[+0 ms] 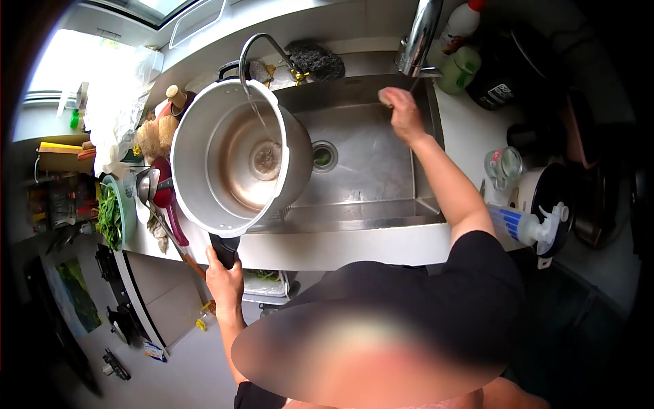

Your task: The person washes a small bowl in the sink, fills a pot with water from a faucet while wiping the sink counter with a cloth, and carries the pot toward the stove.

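Clasping black handle of big metal pot in L grip. Have pot at L end of sink, over basin edge & tabletop, w/ mouth tipped toward camera. Running thin stream of water into it from slim tap; can't tell depth inside. Can't tell re R grip either: curled near big tap, poss. w/ sth pale at tips, too small to be sure.

Prob. main risk: rolling or swinging of pot, b/c of one-handed hold at one end only, well apart from far handle. Could slip worse if wet. Could also strain L wrist w/ growing water wt. Might slop over rim onto tabletop & clothes if tilted more, b/c of facing mouth this way. Might send stream outside if shifted L or R, or catch slim tap on rim, b/c of spout so near it. Could knock spoons or red ladle, b/c of close quarters just beside pot. On R side, could bump green bottle w/ a careless sweep, b/c of its spot near sink corner.
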Demonstrator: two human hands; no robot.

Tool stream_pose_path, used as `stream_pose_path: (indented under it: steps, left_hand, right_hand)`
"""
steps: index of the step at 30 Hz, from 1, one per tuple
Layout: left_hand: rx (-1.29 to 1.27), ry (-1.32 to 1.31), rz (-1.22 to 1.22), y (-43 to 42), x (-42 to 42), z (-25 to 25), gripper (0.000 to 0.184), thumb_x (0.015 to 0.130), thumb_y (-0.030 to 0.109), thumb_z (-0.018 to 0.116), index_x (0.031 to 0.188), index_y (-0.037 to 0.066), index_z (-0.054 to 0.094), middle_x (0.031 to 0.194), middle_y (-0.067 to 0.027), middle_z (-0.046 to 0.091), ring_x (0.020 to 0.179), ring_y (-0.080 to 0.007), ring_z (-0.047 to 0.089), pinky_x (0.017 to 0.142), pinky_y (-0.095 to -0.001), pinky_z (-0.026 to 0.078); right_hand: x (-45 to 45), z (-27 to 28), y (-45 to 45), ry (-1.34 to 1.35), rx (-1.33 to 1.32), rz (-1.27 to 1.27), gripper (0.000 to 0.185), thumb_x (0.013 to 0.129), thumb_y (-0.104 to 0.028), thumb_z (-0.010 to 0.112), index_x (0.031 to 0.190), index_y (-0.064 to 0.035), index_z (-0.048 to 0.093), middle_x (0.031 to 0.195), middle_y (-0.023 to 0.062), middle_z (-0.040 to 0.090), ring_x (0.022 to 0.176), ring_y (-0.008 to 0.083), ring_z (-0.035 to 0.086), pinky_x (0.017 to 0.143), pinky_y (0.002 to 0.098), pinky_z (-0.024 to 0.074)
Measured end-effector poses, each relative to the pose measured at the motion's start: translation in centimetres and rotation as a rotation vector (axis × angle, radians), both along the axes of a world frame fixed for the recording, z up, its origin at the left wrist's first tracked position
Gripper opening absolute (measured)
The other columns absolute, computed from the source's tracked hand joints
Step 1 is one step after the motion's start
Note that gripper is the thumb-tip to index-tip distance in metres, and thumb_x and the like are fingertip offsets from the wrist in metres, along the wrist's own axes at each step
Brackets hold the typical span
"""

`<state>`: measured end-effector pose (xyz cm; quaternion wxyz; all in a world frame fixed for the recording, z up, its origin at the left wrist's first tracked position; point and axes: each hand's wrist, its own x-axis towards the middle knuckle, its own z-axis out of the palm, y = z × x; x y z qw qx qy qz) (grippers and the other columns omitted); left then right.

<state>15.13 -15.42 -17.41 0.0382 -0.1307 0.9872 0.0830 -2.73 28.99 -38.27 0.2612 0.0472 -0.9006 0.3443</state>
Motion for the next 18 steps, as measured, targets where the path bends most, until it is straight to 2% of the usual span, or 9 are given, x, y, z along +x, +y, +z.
stream_pose_path:
  steps: [4, 7, 10, 11, 14, 18]
  left_hand:
    - [0.008, 0.001, -0.007, -0.1, 0.0, -0.1, 0.047, 0.078, 0.020, 0.065, 0.117, 0.006, 0.043, 0.080, -0.0273, 0.062, 0.078, -0.0470, 0.059, 0.067, -0.0520, 0.045]
    - [0.008, 0.003, -0.008, 0.0, 0.1, -0.1, 0.047, 0.078, 0.020, 0.065, 0.116, 0.005, 0.042, 0.080, -0.0271, 0.062, 0.078, -0.0472, 0.059, 0.067, -0.0520, 0.045]
    - [0.006, 0.010, -0.010, 0.2, 0.1, 0.1, 0.047, 0.078, 0.020, 0.065, 0.116, 0.005, 0.042, 0.081, -0.0270, 0.062, 0.078, -0.0473, 0.058, 0.066, -0.0520, 0.045]
    - [-0.003, 0.014, -0.010, 0.4, 0.0, 0.1, 0.047, 0.078, 0.020, 0.066, 0.116, 0.005, 0.042, 0.081, -0.0271, 0.062, 0.078, -0.0474, 0.058, 0.066, -0.0519, 0.045]
    - [-0.012, 0.013, 0.004, 0.7, 0.0, 0.2, 0.048, 0.078, 0.020, 0.066, 0.117, 0.004, 0.042, 0.083, -0.0276, 0.061, 0.079, -0.0474, 0.058, 0.067, -0.0512, 0.045]
    - [-0.010, 0.033, -0.007, 0.3, 0.5, -0.1, 0.049, 0.078, 0.018, 0.066, 0.118, 0.003, 0.043, 0.083, -0.0275, 0.061, 0.079, -0.0472, 0.059, 0.067, -0.0501, 0.045]
  right_hand:
    - [-0.5, -1.2, 4.0, 0.083, -0.004, -0.305, 0.040, 0.078, 0.004, 0.046, 0.116, -0.0022, 0.054, 0.113, 0.0194, 0.055, 0.109, 0.0365, 0.050, 0.094, 0.0406, 0.0410]
    - [-3.3, -0.9, 5.7, 0.216, -0.117, -0.355, 0.042, 0.077, 0.005, 0.045, 0.119, -0.0015, 0.051, 0.113, 0.0213, 0.053, 0.110, 0.0374, 0.048, 0.095, 0.0413, 0.0399]
    - [-7.3, -1.2, 6.4, 0.331, -0.217, -0.383, 0.036, 0.079, 0.003, 0.045, 0.114, -0.0012, 0.051, 0.114, 0.0209, 0.053, 0.112, 0.0387, 0.047, 0.096, 0.0427, 0.0386]
    - [-8.2, -1.5, 6.7, 0.351, -0.281, -0.399, 0.026, 0.080, -0.008, 0.051, 0.106, -0.0012, 0.053, 0.112, 0.0205, 0.054, 0.111, 0.0364, 0.049, 0.094, 0.0423, 0.0388]
    - [-12.7, -4.3, 11.1, -0.063, -0.363, -0.246, 0.028, 0.085, -0.016, 0.049, 0.107, -0.0007, 0.059, 0.101, 0.0169, 0.062, 0.101, 0.0301, 0.059, 0.085, 0.0368, 0.0444]
    - [-11.8, -1.7, 9.6, -0.216, -0.207, -0.191, 0.025, 0.087, -0.020, 0.047, 0.097, -0.0012, 0.060, 0.093, 0.0183, 0.063, 0.092, 0.0310, 0.061, 0.082, 0.0366, 0.0450]
